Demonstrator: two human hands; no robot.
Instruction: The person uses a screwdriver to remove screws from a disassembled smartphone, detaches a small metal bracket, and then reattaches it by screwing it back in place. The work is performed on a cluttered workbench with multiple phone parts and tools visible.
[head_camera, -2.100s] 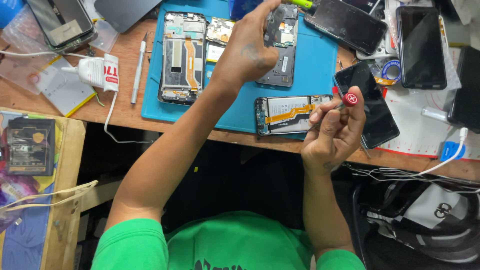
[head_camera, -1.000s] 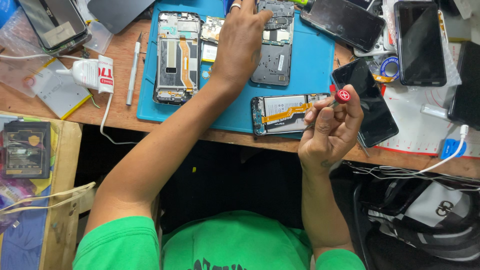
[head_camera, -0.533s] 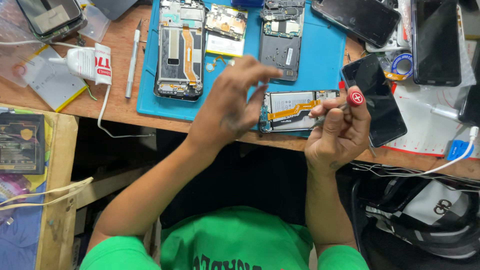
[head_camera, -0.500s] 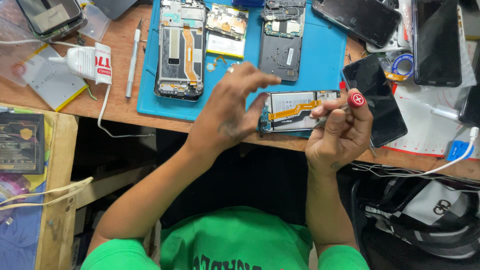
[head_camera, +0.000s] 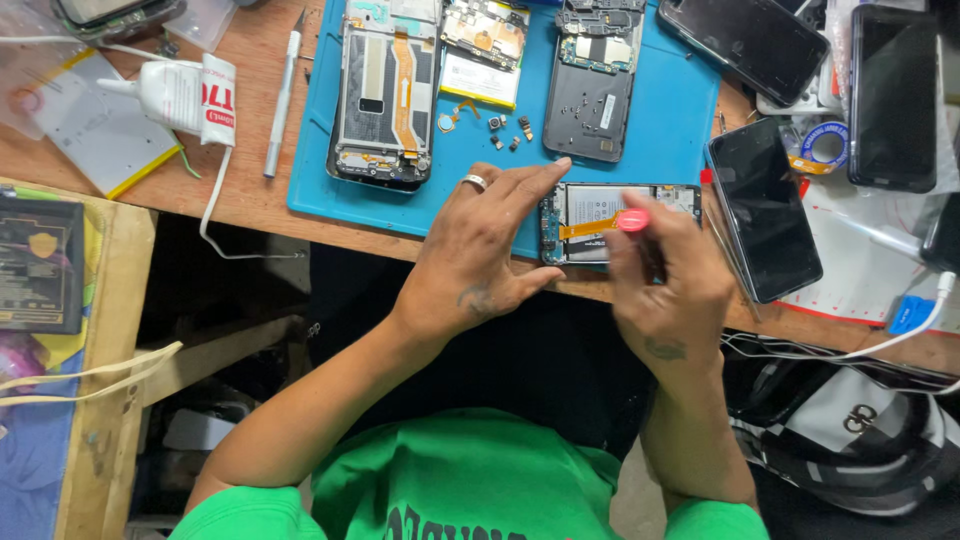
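1. The opened phone (head_camera: 600, 222) lies at the near edge of the blue mat (head_camera: 680, 120), on the bench (head_camera: 150, 190).
2. The left hand (head_camera: 480, 260) steadies the phone's left end, fingers spread, grip open on it.
3. The right hand (head_camera: 665, 285) has its grip closed on a red-capped screwdriver (head_camera: 634, 221), over the phone's right half.

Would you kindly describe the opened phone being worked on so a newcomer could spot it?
Find the blue mat. At its near edge, between the left hand and right hand, lies an opened phone. Unlike the other opened phones, it lies sideways.
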